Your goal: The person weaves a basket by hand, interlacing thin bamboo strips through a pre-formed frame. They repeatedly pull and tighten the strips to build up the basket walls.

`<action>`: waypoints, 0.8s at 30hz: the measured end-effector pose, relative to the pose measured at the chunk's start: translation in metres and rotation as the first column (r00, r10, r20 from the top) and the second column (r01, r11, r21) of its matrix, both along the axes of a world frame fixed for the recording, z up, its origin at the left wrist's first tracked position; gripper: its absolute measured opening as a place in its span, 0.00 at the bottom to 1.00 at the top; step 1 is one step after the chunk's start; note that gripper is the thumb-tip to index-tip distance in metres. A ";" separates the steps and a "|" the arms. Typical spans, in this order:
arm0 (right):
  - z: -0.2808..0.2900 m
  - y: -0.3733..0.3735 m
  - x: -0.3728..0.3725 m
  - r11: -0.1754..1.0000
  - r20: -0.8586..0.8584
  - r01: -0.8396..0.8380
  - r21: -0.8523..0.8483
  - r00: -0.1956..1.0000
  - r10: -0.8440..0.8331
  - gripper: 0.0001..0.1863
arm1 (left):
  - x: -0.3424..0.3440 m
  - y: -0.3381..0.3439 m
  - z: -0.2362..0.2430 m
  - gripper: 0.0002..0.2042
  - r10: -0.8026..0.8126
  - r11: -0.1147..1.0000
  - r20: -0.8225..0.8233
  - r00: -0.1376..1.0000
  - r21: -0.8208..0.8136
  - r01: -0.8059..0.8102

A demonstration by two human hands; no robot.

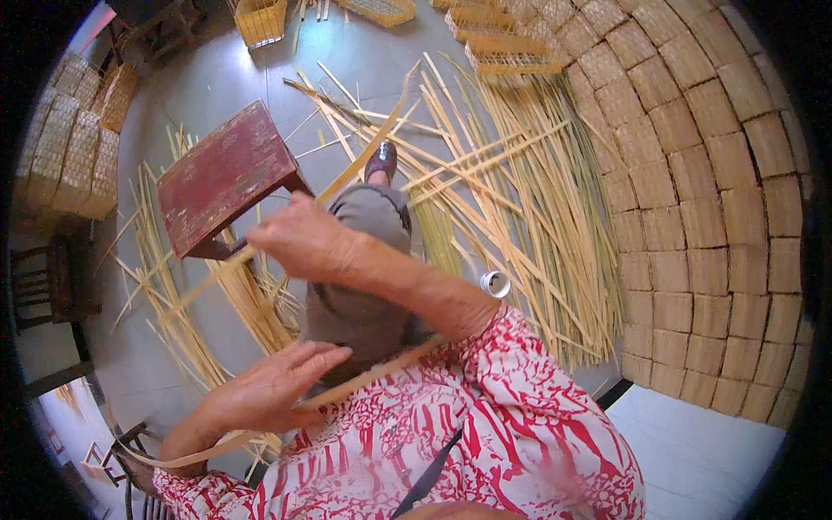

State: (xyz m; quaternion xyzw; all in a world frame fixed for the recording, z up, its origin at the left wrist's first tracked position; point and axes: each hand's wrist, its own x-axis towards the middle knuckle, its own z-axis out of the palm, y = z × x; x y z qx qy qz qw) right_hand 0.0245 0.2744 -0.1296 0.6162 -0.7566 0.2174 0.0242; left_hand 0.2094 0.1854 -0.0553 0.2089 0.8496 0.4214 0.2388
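My right hand (303, 236) is closed around a long pale bamboo strip (381, 134), above the near edge of a worn red wooden stool (224, 178). One end of the strip slants up past my shoe; the other runs down to the left, blurred. Lower down, my left hand (273, 386) has its fingers pressed together over another stretch of bamboo strip (381, 374). This stretch crosses my lap and curves back beneath my left wrist. Whether both stretches are one strip, I cannot tell.
Many loose bamboo strips (555, 234) cover the floor on the right, with more left of the stool. A white roll-shaped object (495, 283) lies by my right arm. Stacked woven baskets (702, 208) form a wall at right; others (74, 147) stand left. Yellow baskets (260, 22) sit far off.
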 end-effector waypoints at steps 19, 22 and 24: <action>0.043 0.122 0.061 0.949 0.724 -0.261 0.177 0.687 0.053 0.11 | 0.011 0.012 -0.040 0.11 -0.073 0.981 -0.849 0.523 -0.155 -0.116; 0.032 0.125 0.071 0.950 0.788 -0.289 0.119 0.609 0.086 0.12 | 0.013 0.015 -0.037 0.15 -0.089 0.971 -0.852 0.515 -0.190 -0.145; 0.028 0.125 0.074 0.955 0.866 -0.281 0.092 0.496 0.062 0.13 | 0.015 0.019 -0.053 0.15 0.170 0.956 -0.695 0.698 -0.055 -0.287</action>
